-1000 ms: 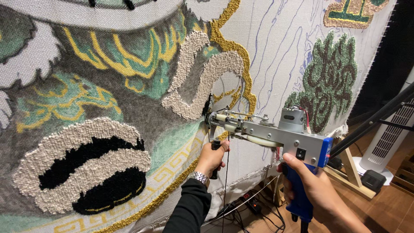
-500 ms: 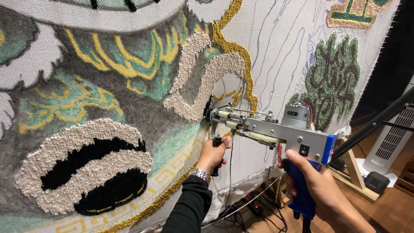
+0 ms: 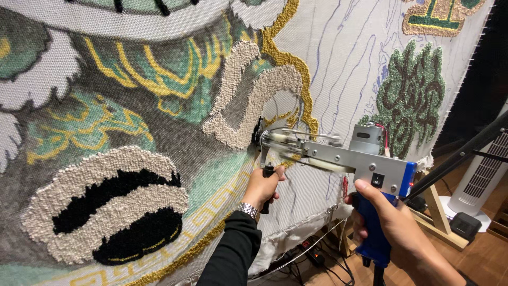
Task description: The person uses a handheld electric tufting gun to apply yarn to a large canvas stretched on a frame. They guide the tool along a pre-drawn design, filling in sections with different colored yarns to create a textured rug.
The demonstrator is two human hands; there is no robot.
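A metal tufting gun [image 3: 338, 156] with a blue pistol grip is pressed nose-first against the stretched backing cloth [image 3: 344, 63]. My right hand [image 3: 378, 220] is wrapped around the blue grip, index finger up by the black switch. My left hand [image 3: 263, 186] grips the black front handle below the gun's nose; a wristwatch and dark sleeve show at that wrist. The gun's needle end touches the edge of a beige tufted curl [image 3: 248, 100]. Cream yarn runs along the gun's barrel.
The cloth carries tufted patches: a beige and black shape [image 3: 111, 206] at lower left, green foliage [image 3: 410, 100] at right, gold outlines. A wooden frame leg [image 3: 436, 217], a white tower fan [image 3: 484, 180] and floor cables with a power strip [image 3: 312, 254] sit at lower right.
The gun and both hands have stayed at the beige curl's edge; the view has shifted slightly, and the gun sits marginally lower and to the right.
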